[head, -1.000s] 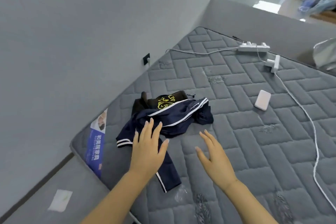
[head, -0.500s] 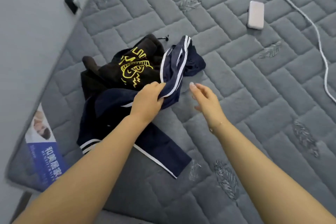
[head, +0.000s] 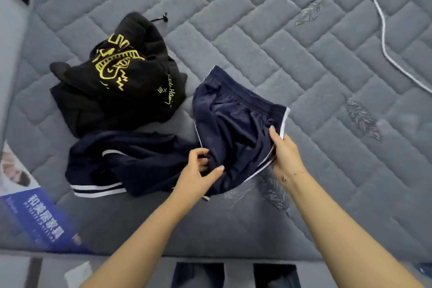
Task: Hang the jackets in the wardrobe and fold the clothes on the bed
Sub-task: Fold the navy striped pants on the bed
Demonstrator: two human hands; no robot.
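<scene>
Navy shorts [head: 236,124] were pinched in both my grips, left hand [head: 198,170] & right hand [head: 284,154], w/ slick fabric likely slipping, bunching crooked before folding on the bed [head: 304,54].

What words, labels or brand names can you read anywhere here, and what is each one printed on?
"Keith Haring", yellow handwriting, partly creased: on the crumpled black garment with yellow graphic.
Large yellow letters above that graphic: too folded to read.
White Chinese characters on the blue printed label at the grey quilted mattress corner: too blurred to read.
</scene>
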